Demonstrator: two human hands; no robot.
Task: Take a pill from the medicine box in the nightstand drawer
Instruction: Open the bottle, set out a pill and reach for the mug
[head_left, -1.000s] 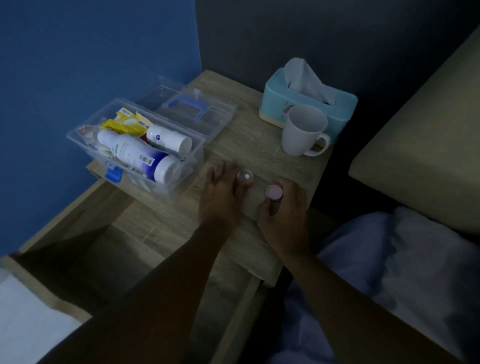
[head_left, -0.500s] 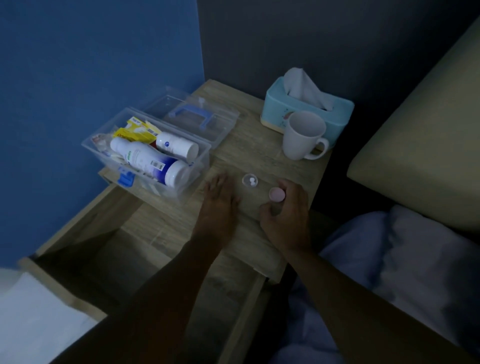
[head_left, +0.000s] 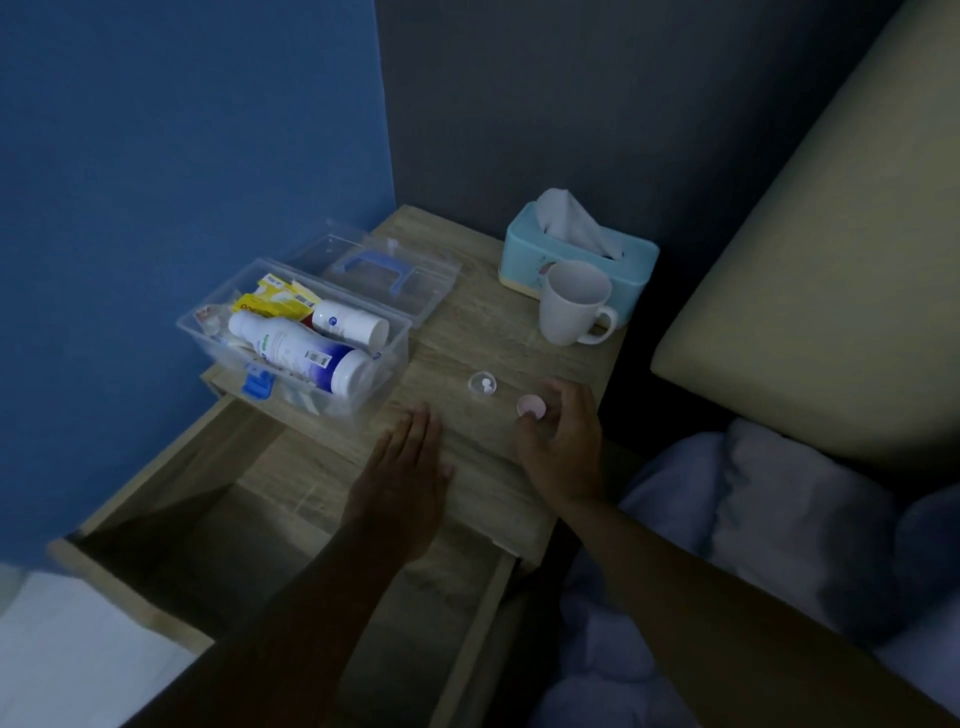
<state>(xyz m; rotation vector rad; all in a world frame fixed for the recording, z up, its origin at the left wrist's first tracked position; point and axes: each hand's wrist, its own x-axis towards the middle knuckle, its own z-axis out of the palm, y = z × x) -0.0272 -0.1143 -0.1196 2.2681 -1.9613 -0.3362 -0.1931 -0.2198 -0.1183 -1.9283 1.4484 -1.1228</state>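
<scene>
A clear medicine box stands open on the wooden nightstand, holding a large white bottle, a smaller white bottle and yellow packets. A small clear cup with white pill pieces in it sits on the top, apart from both hands. My left hand lies flat and open, just in front of the cup. To the cup's right, my right hand is curled around a small pink-topped pill bottle; its body is hidden by my fingers.
The box's clear lid with a blue handle lies behind it. A white mug and a teal tissue box stand at the back right. The drawer hangs open below. Bedding and a headboard are on the right.
My left hand has let go of the clear cup and drawn back toward me; the cup stays on the nightstand. My right hand still holds the pink-topped bottle.
</scene>
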